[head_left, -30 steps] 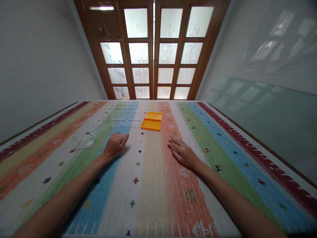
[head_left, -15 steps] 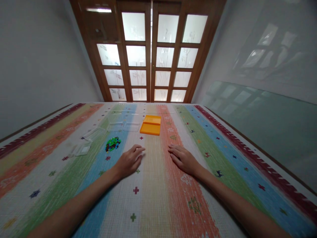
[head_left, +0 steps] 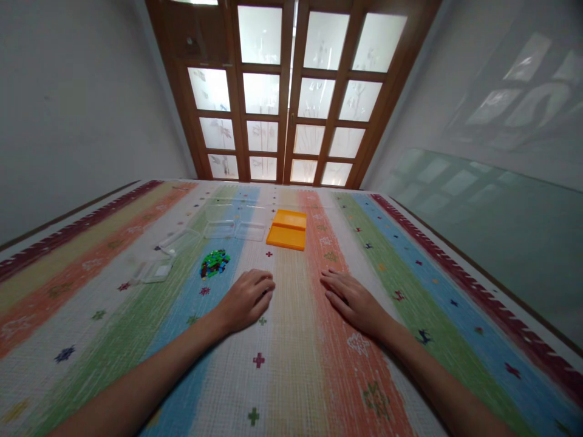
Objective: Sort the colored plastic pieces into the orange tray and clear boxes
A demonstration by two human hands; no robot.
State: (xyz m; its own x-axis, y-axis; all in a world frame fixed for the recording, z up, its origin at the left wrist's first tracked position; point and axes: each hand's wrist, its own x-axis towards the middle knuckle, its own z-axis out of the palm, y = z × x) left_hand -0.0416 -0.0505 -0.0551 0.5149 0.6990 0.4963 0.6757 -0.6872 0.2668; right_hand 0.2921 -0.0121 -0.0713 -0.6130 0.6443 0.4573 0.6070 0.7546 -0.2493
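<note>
My left hand rests on the striped tablecloth, palm down, its fingers loosely bent and nothing visible in them. To its right, across a yellow stripe, my right hand lies with fingers stretched forward and slightly apart, holding nothing. A heap of small green, blue and brown pieces sits beyond and left of my left hand. Past both hands, between them, an orange hinged case lies opened out. Neither hand touches the pieces or the case.
Clear plastic boxes stand behind the heap, and more clear containers lie to its left. Wooden doors with glass panes rise past the table's far end. A glass panel leans along the right wall.
The camera view has shifted and tilted slightly, so the things on the table appear further right. My left fingers are bent a little more. The case, boxes and heap keep their places.
</note>
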